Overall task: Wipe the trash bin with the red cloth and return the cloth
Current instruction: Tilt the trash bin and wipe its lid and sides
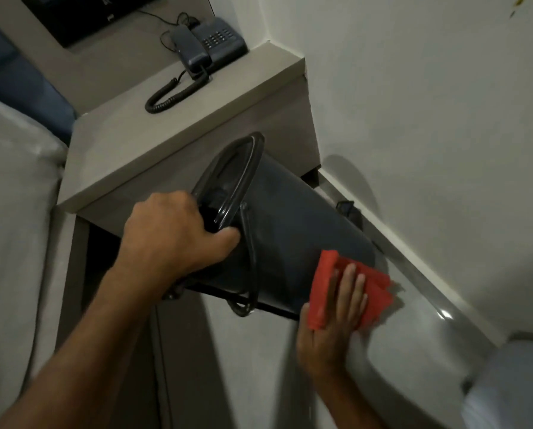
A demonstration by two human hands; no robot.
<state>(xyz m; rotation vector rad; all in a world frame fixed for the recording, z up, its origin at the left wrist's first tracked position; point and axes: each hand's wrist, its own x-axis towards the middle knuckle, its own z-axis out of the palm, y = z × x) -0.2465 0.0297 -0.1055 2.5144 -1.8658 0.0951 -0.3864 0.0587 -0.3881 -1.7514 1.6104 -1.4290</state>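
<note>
A dark trash bin (290,230) is held tilted in the air, its rim toward the upper left and its base toward the lower right. My left hand (175,233) grips the rim, with the fingers inside the opening. A thin wire handle hangs from the bin's side. My right hand (336,311) presses a folded red cloth (345,289) flat against the bin's lower end near the base. The cloth partly covers my fingers.
A grey bedside table (141,144) stands behind the bin, with a dark corded phone (206,44) on its top. A bed with white sheets (11,212) lies at the left. A white wall (429,119) and skirting run along the right.
</note>
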